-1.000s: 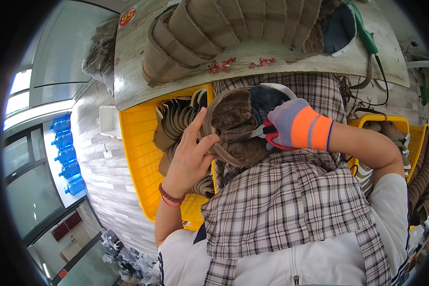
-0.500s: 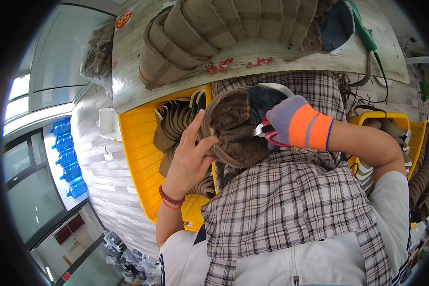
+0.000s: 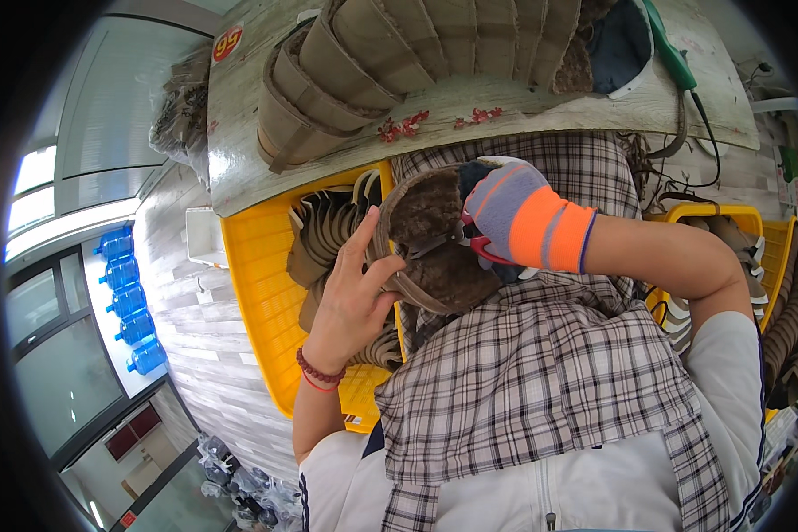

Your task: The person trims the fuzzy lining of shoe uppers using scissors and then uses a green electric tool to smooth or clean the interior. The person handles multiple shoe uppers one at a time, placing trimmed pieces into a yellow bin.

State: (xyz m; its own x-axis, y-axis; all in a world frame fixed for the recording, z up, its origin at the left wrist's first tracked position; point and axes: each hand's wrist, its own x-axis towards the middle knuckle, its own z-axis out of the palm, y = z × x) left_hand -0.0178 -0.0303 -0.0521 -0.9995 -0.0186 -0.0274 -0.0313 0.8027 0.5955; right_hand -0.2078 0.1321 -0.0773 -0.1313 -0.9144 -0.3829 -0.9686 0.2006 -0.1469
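In my left hand (image 3: pixel 350 297) is an unfinished brown cap (image 3: pixel 426 208), gripped by its near-left rim, with the inside turned up. Brown fleece lines it, with a dark blue patch at the far right. My right hand (image 3: pixel 516 217), in a grey and orange glove, is closed around red-handled scissors (image 3: pixel 477 246). Their blades reach into the cap along the fleece; the tips are hard to make out there. The cap rests over my lap, against my checked apron (image 3: pixel 541 372).
A row of nested brown caps (image 3: pixel 434 44) lies on the worn table (image 3: pixel 239 133) ahead. At its right is a green corded tool (image 3: pixel 669 44). Yellow baskets with brown pieces flank me, the left basket (image 3: pixel 257 310) being nearer. Blue water bottles (image 3: pixel 133 301) line the far left.
My right hand has moved left with the scissors, and the blades have gone deeper into the cap. My left hand keeps its hold in nearly the same place.
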